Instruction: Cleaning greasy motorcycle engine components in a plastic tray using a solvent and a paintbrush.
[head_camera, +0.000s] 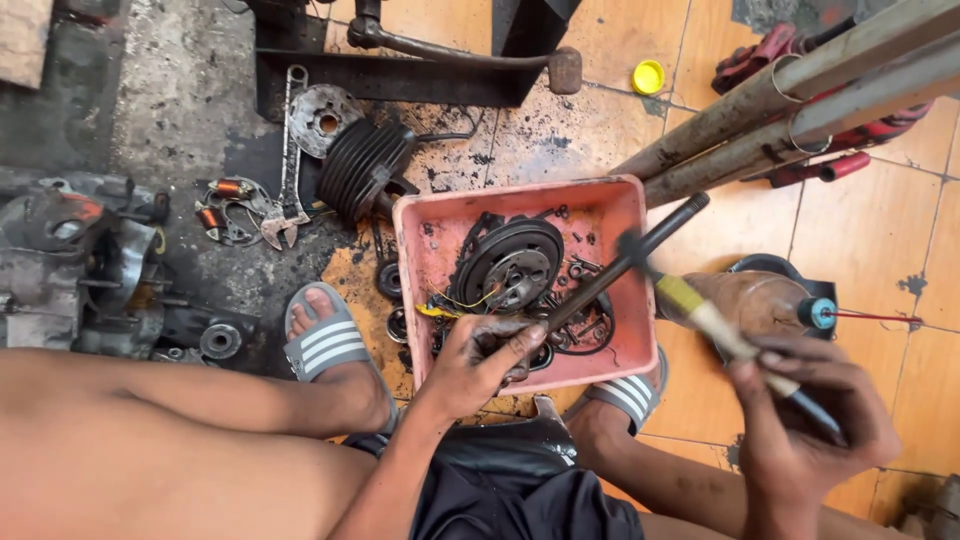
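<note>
Left hand gripping shaft, pointing upper-right

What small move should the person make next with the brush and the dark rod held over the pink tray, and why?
Probably draw the brush further along the rod. The left hand holds the greasy rod's lower end above the pink tray, and the right hand sets the bristles against its upper part, so most of the rod below looks unbrushed.
</note>
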